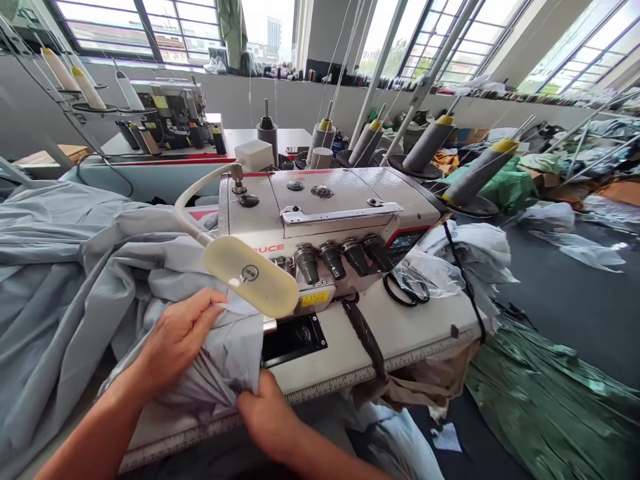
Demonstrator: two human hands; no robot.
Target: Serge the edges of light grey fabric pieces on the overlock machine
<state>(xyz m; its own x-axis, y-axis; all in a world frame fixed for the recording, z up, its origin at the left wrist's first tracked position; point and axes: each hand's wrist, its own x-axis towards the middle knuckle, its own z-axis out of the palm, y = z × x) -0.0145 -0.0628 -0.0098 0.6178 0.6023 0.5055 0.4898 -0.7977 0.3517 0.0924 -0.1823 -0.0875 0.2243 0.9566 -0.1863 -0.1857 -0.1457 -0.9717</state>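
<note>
Closest to me, the right hand (pixel 265 413) has its grip pressed together on the lower edge of a bunched fold of grey cloth (pixel 220 363), fingertips tucked out of sight beneath it. The left hand (pixel 177 337) lies on top of the same bunch, grip curled and pinching the cloth just below the lamp head (pixel 250 277). That bunch sits on the tabletop (pixel 415 327) just left of the overlock machine (pixel 330 207), with the rest of the cloth heaped away to the left. By my reckoning the sewing here is at an early stage: the edge is gathered and being lined up, not visibly under the foot. Whether any seam is run I cannot tell, since the lamp head hides needle and foot, and the folds hide the edges.
</note>
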